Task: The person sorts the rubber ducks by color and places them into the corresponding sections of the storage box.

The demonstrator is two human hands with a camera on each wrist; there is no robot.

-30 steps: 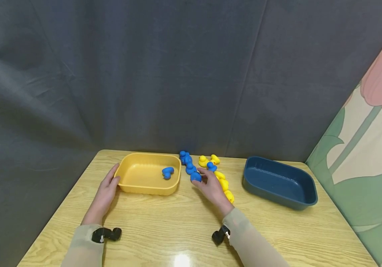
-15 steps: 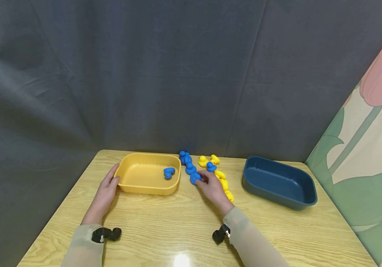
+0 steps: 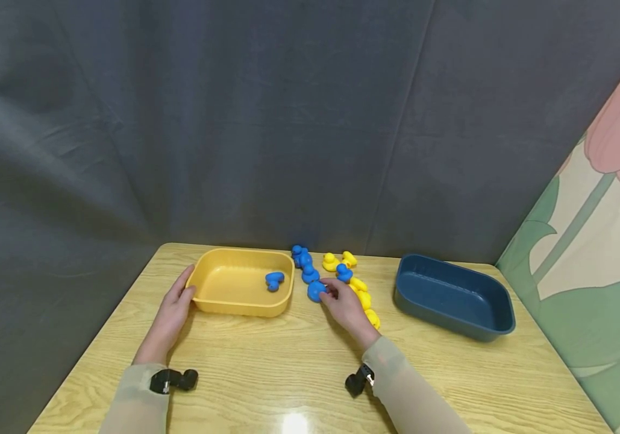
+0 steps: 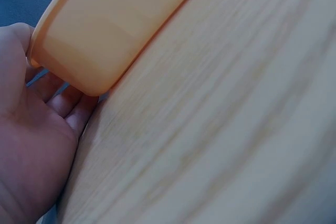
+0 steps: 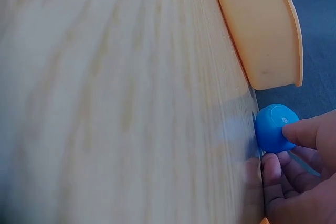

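Note:
Yellow and blue rubber ducks lie on the wooden table. My left hand (image 3: 175,304) holds the near left corner of a yellow tub (image 3: 239,309), thumb at the rim and fingers along the outer wall. One blue duck (image 3: 274,280) lies in that tub. Just right of the tub, my right hand (image 3: 342,302) pinches a rounded blue duck (image 5: 273,128) between thumb and fingers; its flat, marked base shows in the right wrist view and its head is hidden. Beyond it, several blue ducks (image 3: 310,274) form a slanting row.
Several yellow ducks (image 3: 364,300) lie beside and behind my right hand, with a blue duck (image 3: 344,273) among them. A dark blue tub (image 3: 453,322) stands at the right of the table (image 3: 250,374). A grey curtain (image 3: 266,132) hangs behind.
The blue duck at my right fingers has shifted slightly toward me. The duck in the yellow tub has moved a little to the right and settled. My left hand has stayed put.

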